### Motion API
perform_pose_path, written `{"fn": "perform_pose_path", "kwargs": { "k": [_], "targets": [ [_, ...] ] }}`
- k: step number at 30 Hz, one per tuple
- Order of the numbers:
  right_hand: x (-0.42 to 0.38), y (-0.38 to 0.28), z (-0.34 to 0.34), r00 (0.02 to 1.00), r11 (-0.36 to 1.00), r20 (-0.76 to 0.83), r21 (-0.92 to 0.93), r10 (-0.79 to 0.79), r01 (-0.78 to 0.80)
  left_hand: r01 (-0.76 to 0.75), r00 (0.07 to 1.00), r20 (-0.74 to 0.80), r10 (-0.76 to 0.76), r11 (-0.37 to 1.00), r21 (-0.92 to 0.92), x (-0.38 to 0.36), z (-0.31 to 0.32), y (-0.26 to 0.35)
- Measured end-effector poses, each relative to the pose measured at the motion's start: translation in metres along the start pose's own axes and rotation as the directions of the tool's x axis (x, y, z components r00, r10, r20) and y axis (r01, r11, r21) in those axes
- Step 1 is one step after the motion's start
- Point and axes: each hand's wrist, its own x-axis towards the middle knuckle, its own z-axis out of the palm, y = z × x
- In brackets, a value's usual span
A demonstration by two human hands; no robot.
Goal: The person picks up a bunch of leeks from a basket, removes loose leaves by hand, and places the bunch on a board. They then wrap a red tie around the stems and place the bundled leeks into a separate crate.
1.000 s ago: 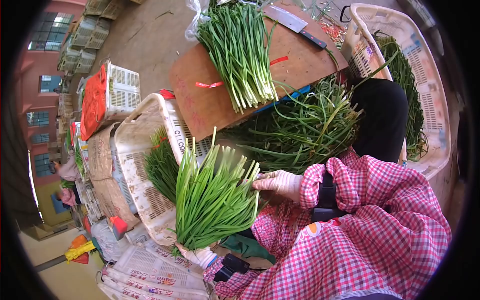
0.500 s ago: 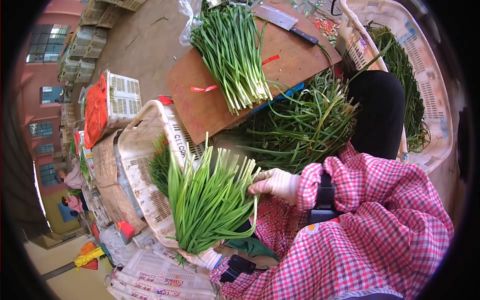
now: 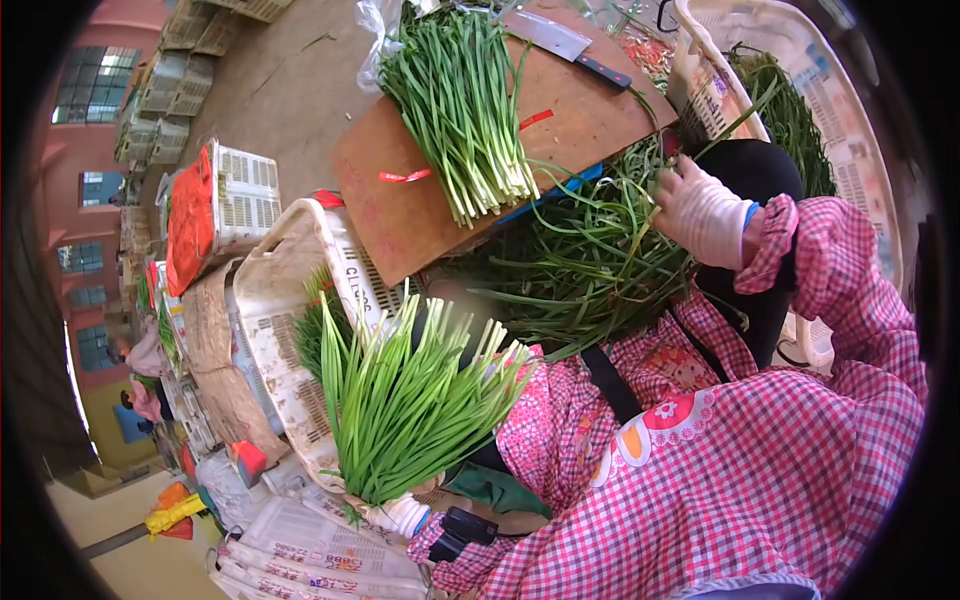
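Note:
My left hand (image 3: pixel 395 514), in a whitish glove, is closed around the leafy lower end of a fanned bunch of garlic chives (image 3: pixel 415 405). Their pale cut ends point up and away. My right hand (image 3: pixel 705 210), wrapped in white, is over the right side of a loose heap of garlic chives (image 3: pixel 600 250) by my knee. Its fingers look bent and slightly apart, a little blurred, and I make out nothing in them. A neat bundle of garlic chives (image 3: pixel 460 110) lies on a brown board (image 3: pixel 375 190) with red tape strips at it.
A cleaver (image 3: pixel 550 36) with a black handle lies on the board's far side. One white plastic crate (image 3: pixel 280 340) stands left of the bunch, holding more greens. Another crate (image 3: pixel 850 100) with greens is at right. Stacked crates (image 3: pixel 165 85) and flattened printed sacks (image 3: pixel 310 545) are farther left.
My right hand has left the edge of the held bunch and moved up and right to the loose heap. The left hand keeps its hold, and the bunch has fanned out slightly.

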Motion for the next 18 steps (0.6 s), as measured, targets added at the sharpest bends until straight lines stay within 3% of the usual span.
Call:
{"fn": "perform_pose_path", "kwargs": {
  "k": [1, 2, 3, 4, 5, 6, 7, 9, 11, 13, 15, 16, 18],
  "targets": [
    [0.003, -0.006, 0.002, 1.000, 1.000, 0.002, 0.002, 0.009, -0.009, 0.006, 1.000, 0.008, -0.006, 1.000, 0.001, 0.010, -0.004, 0.000],
    [0.008, -0.015, -0.002, 0.973, 0.917, -0.229, 0.378, -0.040, 0.127, 0.106, 0.993, 0.050, -0.104, 0.994, -0.038, 0.028, -0.019, 0.001],
    [0.014, -0.027, -0.006, 0.893, 0.684, -0.450, 0.652, 0.002, 0.327, 0.203, 0.976, 0.092, -0.196, 0.977, -0.071, 0.044, -0.035, 0.001],
    [0.021, -0.044, -0.010, 0.897, 0.541, -0.440, 0.762, 0.030, 0.356, 0.201, 0.977, 0.091, -0.194, 0.977, -0.069, 0.055, -0.049, 0.000],
    [0.031, -0.062, -0.015, 0.903, 0.379, -0.426, 0.846, 0.057, 0.375, 0.147, 0.970, 0.193, -0.145, 0.989, 0.000, 0.066, -0.061, -0.002],
    [0.044, -0.077, -0.015, 0.909, 0.319, -0.414, 0.868, 0.041, 0.381, 0.086, 0.950, 0.297, -0.101, 0.994, 0.064, 0.074, -0.068, -0.003],
    [0.060, -0.093, -0.012, 0.915, 0.258, -0.403, 0.887, 0.026, 0.383, 0.084, 0.949, 0.300, -0.101, 0.994, 0.067, 0.080, -0.071, -0.001],
    [0.089, -0.119, -0.005, 0.975, 0.219, -0.221, 0.950, -0.036, 0.224, 0.295, 0.929, 0.265, -0.259, 0.949, -0.107, 0.090, -0.074, 0.001],
    [0.108, -0.137, -0.006, 0.975, 0.209, -0.041, 0.974, -0.218, 0.088, 0.311, 0.932, 0.231, -0.279, 0.944, -0.115, 0.088, -0.071, 0.001],
    [0.120, -0.159, 0.001, 0.951, -0.038, -0.075, 0.997, -0.299, 0.066, 0.321, 0.938, 0.179, -0.297, 0.939, -0.122, 0.071, -0.061, 0.003],
    [0.122, -0.170, -0.005, 0.953, -0.361, 0.018, 0.923, -0.302, -0.132, 0.312, 0.946, -0.049, -0.321, 0.941, -0.134, 0.040, -0.034, 0.004],
    [0.127, -0.176, -0.002, 0.929, -0.558, 0.057, 0.785, -0.365, -0.268, 0.286, 0.958, 0.034, -0.284, 0.952, -0.107, 0.042, -0.044, 0.002],
    [0.127, -0.182, 0.006, 0.949, -0.648, -0.036, 0.739, -0.312, -0.185, 0.252, 0.967, 0.053, -0.250, 0.967, -0.027, 0.048, -0.056, -0.001]
  ]
}}
